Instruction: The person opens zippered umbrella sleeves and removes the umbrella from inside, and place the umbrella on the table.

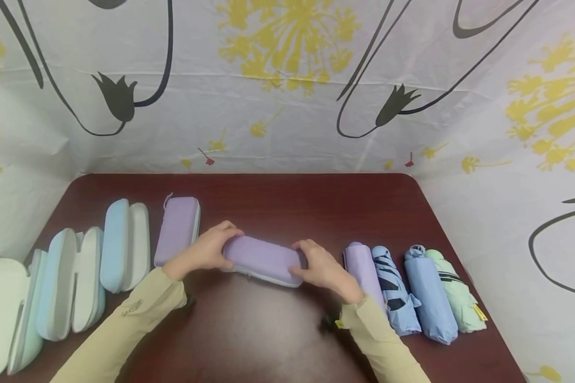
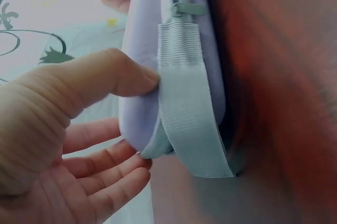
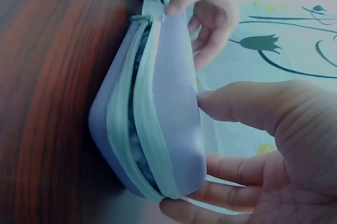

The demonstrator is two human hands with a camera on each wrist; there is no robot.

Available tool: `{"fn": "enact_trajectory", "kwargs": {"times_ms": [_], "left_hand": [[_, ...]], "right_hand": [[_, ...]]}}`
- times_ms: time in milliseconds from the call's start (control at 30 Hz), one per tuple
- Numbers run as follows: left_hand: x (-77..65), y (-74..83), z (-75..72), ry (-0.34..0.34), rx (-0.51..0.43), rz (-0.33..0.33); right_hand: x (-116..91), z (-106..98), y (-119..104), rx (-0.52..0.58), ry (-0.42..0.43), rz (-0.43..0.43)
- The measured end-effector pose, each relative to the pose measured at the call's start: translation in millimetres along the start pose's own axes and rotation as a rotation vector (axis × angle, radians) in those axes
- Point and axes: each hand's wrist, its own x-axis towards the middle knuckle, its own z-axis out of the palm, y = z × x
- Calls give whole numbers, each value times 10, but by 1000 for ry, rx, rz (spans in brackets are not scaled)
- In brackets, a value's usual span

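Observation:
A lilac zip case (image 1: 263,260) lies across the middle of the table, its zipper (image 3: 138,98) facing the person. The left hand (image 1: 210,248) grips its left end; in the left wrist view the thumb presses beside the pale ribbon tab (image 2: 184,108) while the fingers reach round the end. At the other end the right hand (image 1: 322,270) holds the case between thumb and fingers. A dark gap shows between the zipper's two tapes in the right wrist view, and the slider sits near the ribbon. What is inside cannot be made out.
A second lilac zip case (image 1: 177,229) lies by the left forearm. Further left stand opened glasses cases in blue (image 1: 115,244) and pale green (image 1: 0,314). On the right several folded umbrellas lie side by side, including lilac (image 1: 364,271), blue (image 1: 430,298) and green (image 1: 457,295). Patterned cloth surrounds the table.

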Motion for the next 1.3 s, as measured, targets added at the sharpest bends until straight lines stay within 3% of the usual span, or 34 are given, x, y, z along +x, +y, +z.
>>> {"fn": "enact_trajectory", "kwargs": {"times_ms": [133, 300, 567, 733, 867, 933, 1067, 1167, 1300], "left_hand": [[143, -47, -36, -6, -9, 22], [305, -118, -36, -5, -66, 31], [524, -163, 66, 51, -117, 101], [538, -117, 139, 91, -156, 70], [464, -48, 248, 190, -99, 38], [391, 32, 316, 274, -41, -2], [219, 309, 433, 385, -3, -193], [131, 535, 495, 341, 8, -333], [91, 740, 569, 261, 73, -428]], "right_hand": [[-98, 21, -23, 14, -10, 24], [-234, 136, -62, 63, 43, -7], [-352, 375, -205, 215, 108, -24], [-367, 435, -260, 220, 143, -20], [-353, 406, -242, 231, 115, -30], [-333, 354, -216, 244, 93, -40], [-259, 267, -139, 218, 92, -47], [-181, 262, -79, 182, 120, -36], [-96, 298, -34, 220, 133, -12]]}}
